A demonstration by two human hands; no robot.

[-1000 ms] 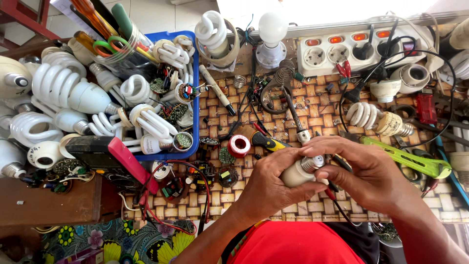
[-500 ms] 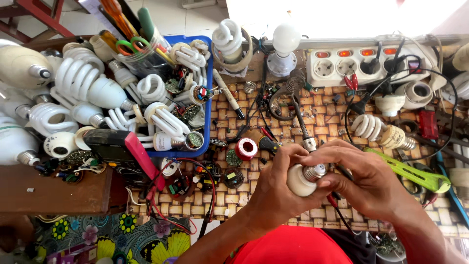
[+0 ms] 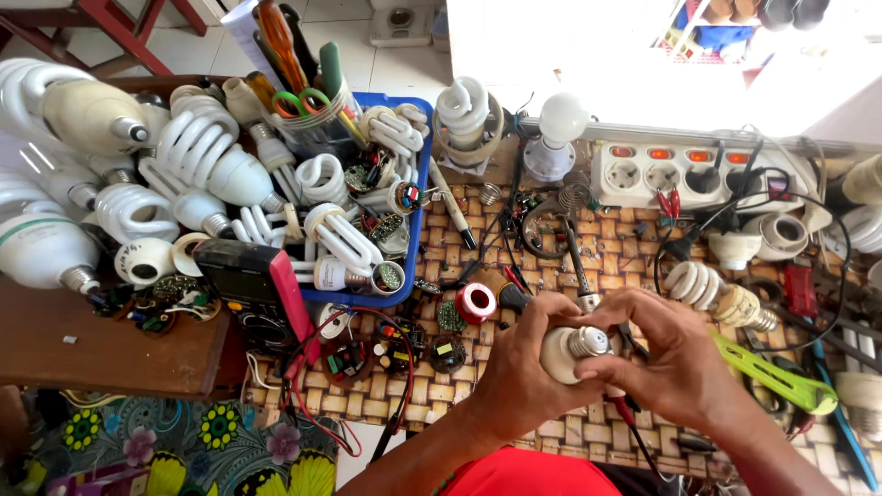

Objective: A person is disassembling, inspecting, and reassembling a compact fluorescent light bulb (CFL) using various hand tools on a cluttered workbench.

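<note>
From the head camera, looking straight down, both hands are meeting over the near edge of the tabletop (image 3: 551, 404), a woven-pattern surface crowded with lamp parts. The left hand (image 3: 524, 367) is cupping a cream lamp base (image 3: 560, 354) from the left and underneath, its grip clenching around the plastic body. The base is lying roughly level, its long axis running left to right, with the metal screw cap (image 3: 590, 342) pointing toward the right hand (image 3: 666, 354). That hand is coming in from the right and above, thumb and fingertips (image 3: 597, 375) pinching at the cap end, so its grip is grasping the cap rather than the body. The two hands are touching each other around the part, and the right one is nearer to the threaded end.

Just beyond the hands, toward the middle of the tabletop, a red tape roll (image 3: 476, 301) is sitting near the left hand's knuckles. A green-handled tool (image 3: 772, 375) is lying just beside the right wrist. At the far left edge a blue tray (image 3: 415, 184) is holding spiral bulbs, and a white power strip (image 3: 680, 174) is running along the far right edge.
</note>
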